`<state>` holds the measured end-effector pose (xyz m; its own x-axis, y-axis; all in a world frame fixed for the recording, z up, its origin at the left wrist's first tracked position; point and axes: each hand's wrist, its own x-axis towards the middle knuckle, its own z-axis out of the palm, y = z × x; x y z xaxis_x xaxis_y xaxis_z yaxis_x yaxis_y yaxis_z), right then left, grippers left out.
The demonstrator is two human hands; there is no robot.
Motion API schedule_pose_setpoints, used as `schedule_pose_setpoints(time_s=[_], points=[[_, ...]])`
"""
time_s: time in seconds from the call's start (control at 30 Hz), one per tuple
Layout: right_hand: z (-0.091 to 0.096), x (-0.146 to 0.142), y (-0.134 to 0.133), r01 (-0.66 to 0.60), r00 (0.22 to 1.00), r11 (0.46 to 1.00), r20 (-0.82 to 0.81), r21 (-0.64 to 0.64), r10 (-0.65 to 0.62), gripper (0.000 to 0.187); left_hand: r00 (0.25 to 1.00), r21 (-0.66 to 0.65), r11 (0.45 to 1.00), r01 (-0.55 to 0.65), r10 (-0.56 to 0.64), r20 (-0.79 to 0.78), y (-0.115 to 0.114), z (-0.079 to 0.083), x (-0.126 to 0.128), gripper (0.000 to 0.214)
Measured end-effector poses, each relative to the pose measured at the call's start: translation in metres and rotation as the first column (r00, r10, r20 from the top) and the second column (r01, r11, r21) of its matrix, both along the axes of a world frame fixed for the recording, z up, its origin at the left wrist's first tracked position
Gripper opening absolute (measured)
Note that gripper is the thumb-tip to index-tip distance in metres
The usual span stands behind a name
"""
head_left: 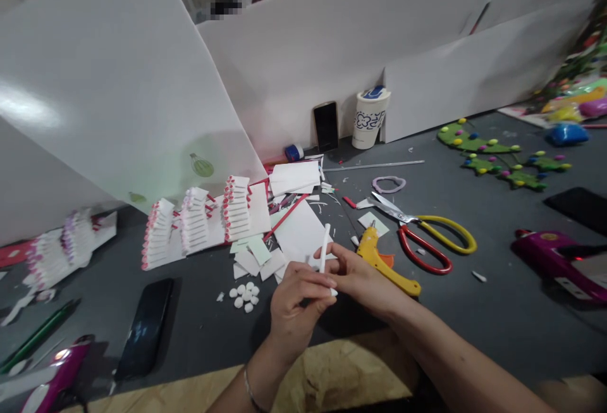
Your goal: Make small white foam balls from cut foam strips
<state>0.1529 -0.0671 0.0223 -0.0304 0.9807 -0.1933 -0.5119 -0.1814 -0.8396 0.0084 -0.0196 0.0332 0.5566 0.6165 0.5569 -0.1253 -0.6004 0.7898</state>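
My left hand (298, 296) and my right hand (353, 274) meet above the table's front part. Between them a thin white stick (325, 248) stands nearly upright, slightly tilted, its lower part hidden by fingers. The right fingers are closed around it. My left fingers are pinched together at its lower end, where a small white tip (334, 292) shows; whether this tip belongs to the stick I cannot tell. Left of my hands lie several small white round pieces (245, 296). A yellow glue gun (386, 264) lies just beyond my right wrist.
Scissors (417, 226) with red and yellow handles lie at right of centre. Paper scraps (258, 252) and rows of white pieces with red ends (237, 207) spread left. A paper cup (368, 119) and a phone (326, 126) stand against the white partition (294, 59). Another phone (146, 327) lies front left.
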Motion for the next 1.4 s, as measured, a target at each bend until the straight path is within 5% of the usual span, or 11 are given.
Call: schedule_pose_setpoints(time_s=[0.4,0.57,0.73,1.0,1.23,1.4], points=[[-0.004,-0.002,-0.004,-0.081,0.995,0.997,0.052,-0.007,0.081,0.069,0.995,-0.029,0.994,-0.102,0.102,0.000,-0.003,-0.013,-0.004,0.012],[0.001,0.002,-0.004,-0.058,0.982,0.998,0.176,-0.029,0.062,0.080,0.980,-0.034,0.991,-0.132,0.125,-0.152,0.001,-0.002,-0.005,0.011],[0.002,0.003,-0.004,-0.014,0.981,1.000,0.192,-0.008,0.015,0.088,0.973,-0.153,0.978,-0.141,0.108,-0.206,0.005,0.008,-0.006,0.008],[0.006,0.001,-0.003,0.004,0.991,0.999,0.133,-0.037,0.001,0.099,0.993,-0.446,0.888,-0.112,0.085,-0.080,0.001,-0.001,-0.002,0.015],[0.004,0.006,-0.003,0.098,0.977,0.995,0.191,-0.016,-0.093,0.099,0.973,-0.138,0.977,-0.166,0.139,-0.182,0.009,0.006,-0.007,0.011],[-0.003,0.008,0.001,0.209,0.936,0.977,0.279,0.053,-0.215,0.095,0.956,0.023,0.990,-0.138,0.140,-0.257,0.013,0.007,-0.012,0.015]])
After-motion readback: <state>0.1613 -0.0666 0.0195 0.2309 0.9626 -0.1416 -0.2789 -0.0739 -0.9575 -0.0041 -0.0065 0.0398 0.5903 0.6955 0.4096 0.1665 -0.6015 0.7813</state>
